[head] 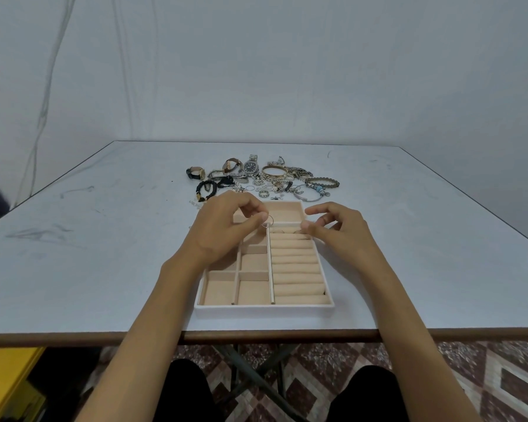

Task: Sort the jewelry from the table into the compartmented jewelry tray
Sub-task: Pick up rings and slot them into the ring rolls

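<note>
A beige compartmented jewelry tray (264, 309) lies on the table in front of me, with square cells on its left and padded ring rolls (296, 269) on its right. My left hand (226, 226) hovers over the tray's far left part and pinches a thin silver ring (269, 222) between thumb and forefinger. My right hand (336, 225) is over the far end of the ring rolls, thumb and forefinger close on a small ring (299, 232) at the top roll. Another ring (278, 231) sits in that same top slot.
Beyond the tray lies a jewelry pile: several watches (250, 167), a gold bangle (274, 171), a black beaded bracelet (206, 188), a green bead bracelet (322, 181), loose rings (263, 194). The table's front edge (256, 335) is near my knees. A yellow object (6, 379) is at lower left.
</note>
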